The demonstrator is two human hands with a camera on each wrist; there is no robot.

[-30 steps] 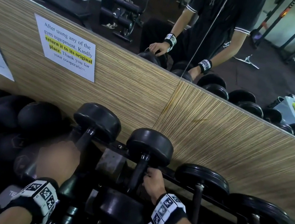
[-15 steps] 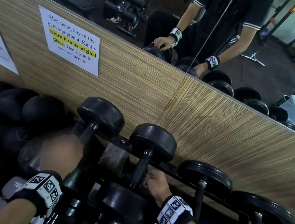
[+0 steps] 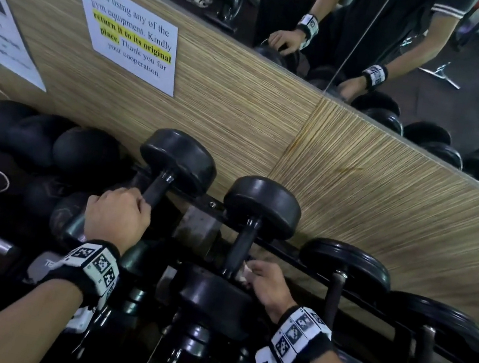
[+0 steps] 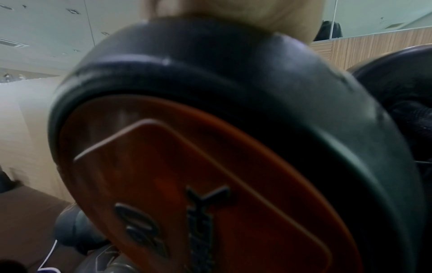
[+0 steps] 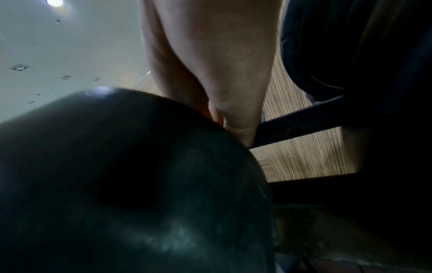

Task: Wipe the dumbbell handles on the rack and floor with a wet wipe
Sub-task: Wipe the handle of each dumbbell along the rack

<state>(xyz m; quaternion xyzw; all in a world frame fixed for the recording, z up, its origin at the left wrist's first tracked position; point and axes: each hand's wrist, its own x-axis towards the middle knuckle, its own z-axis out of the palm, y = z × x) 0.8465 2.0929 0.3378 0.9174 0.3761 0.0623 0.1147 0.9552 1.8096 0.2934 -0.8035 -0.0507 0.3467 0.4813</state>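
From the head view, a row of black dumbbells is being shown lying on a dark rack [image 3: 272,245] against a wood-grain wall panel [image 3: 389,187]. The handle of the left dumbbell [image 3: 178,158] is being gripped by the left hand [image 3: 116,217], whose fingers are being curled round the bar just below the far head. The right hand [image 3: 267,284] is being held at the lower end of the handle of the middle dumbbell [image 3: 262,205], and a small white wet wipe [image 3: 245,272] is being pinched in its fingers against the bar, just above the near head. Marker-printed bands are being worn on both wrists. A printed notice [image 3: 133,33] is being displayed on the panel, and the person's arms are being reflected in the mirror [image 3: 440,72] above.

From the left wrist view, what the head view is hiding is being shown: the orange end plate [image 4: 187,184] of the near head of the left dumbbell, filling the frame, with blurred raised lettering. Only a strip of the left hand [image 4: 233,9] is being seen at the top; its fingers cannot be told here.

From the right wrist view, the right hand [image 5: 215,64] is being seen from beneath, reaching behind a dark rounded dumbbell head [image 5: 128,184]; the wipe and fingertips are being hidden, and a rack bar [image 5: 299,125] is being crossed behind
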